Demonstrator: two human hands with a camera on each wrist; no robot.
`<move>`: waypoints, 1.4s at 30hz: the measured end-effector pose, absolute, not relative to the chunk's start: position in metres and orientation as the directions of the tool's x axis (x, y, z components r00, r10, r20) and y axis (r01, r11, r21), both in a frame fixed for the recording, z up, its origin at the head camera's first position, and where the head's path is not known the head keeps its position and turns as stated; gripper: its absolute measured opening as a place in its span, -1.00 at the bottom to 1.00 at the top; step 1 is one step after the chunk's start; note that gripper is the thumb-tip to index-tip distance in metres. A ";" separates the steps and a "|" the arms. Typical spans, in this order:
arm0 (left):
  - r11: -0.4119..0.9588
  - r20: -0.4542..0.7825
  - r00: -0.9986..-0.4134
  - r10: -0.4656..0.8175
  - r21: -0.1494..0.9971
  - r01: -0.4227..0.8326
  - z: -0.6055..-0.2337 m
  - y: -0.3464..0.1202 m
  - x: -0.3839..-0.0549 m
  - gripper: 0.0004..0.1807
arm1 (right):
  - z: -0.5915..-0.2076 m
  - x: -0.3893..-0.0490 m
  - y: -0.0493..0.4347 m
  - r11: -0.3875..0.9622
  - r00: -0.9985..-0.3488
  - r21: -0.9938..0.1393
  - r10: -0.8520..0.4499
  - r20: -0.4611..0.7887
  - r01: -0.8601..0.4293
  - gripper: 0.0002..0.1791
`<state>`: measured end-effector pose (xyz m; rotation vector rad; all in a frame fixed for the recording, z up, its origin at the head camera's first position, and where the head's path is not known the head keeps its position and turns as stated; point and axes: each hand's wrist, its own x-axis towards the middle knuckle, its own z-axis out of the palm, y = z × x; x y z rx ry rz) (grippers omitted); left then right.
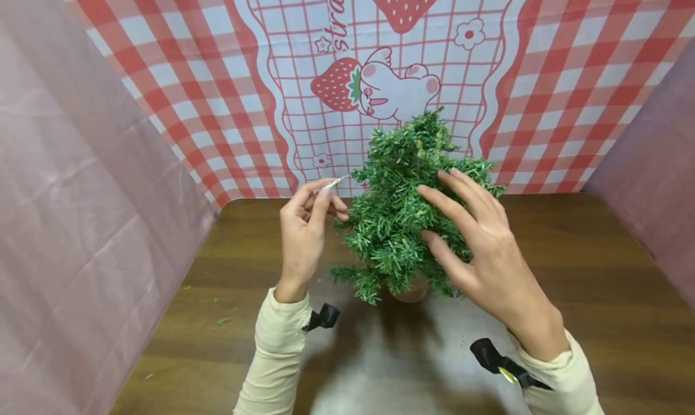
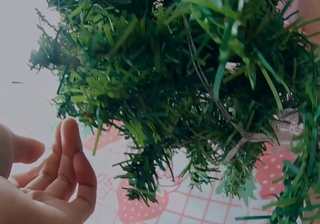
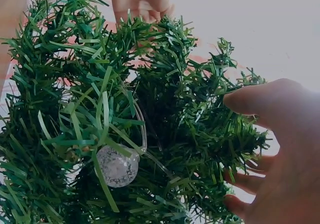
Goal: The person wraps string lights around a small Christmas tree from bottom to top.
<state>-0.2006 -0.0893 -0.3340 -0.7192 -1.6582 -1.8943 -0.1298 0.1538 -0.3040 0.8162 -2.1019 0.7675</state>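
A small artificial Christmas tree with bushy green branches stands at the middle of the table. Left of it, my left hand pinches a thin whitish strand between thumb and forefinger, its tip pointing at the branches. My right hand rests its spread fingers against the tree's right side. Clear wire runs through the greenery in the left wrist view. A clear bubbly ball bulb hangs among the branches in the right wrist view, with wire beside it.
Brown wood-grain table lies beneath, with several green needle scraps at the left. A red checkered strawberry cloth hangs behind. Pink fabric closes the left side, and more hangs at the right.
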 end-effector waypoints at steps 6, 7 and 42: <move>-0.138 0.736 -0.672 -0.090 0.659 0.740 -0.329 -0.086 -0.201 -0.76 | -0.302 -0.129 0.152 0.627 -0.533 -0.251 -0.312 0.786 -0.737 -0.29; -0.134 0.741 -0.665 -0.098 0.652 0.746 -0.328 -0.087 -0.201 -0.77 | -0.302 -0.130 0.151 0.627 -0.533 -0.250 -0.314 0.786 -0.738 -0.28; 0.416 0.920 -0.081 0.384 -0.094 0.904 -0.265 -0.050 -0.163 -0.82 | -0.257 -0.124 0.117 0.653 -0.440 -0.183 -0.253 0.862 -0.735 -0.59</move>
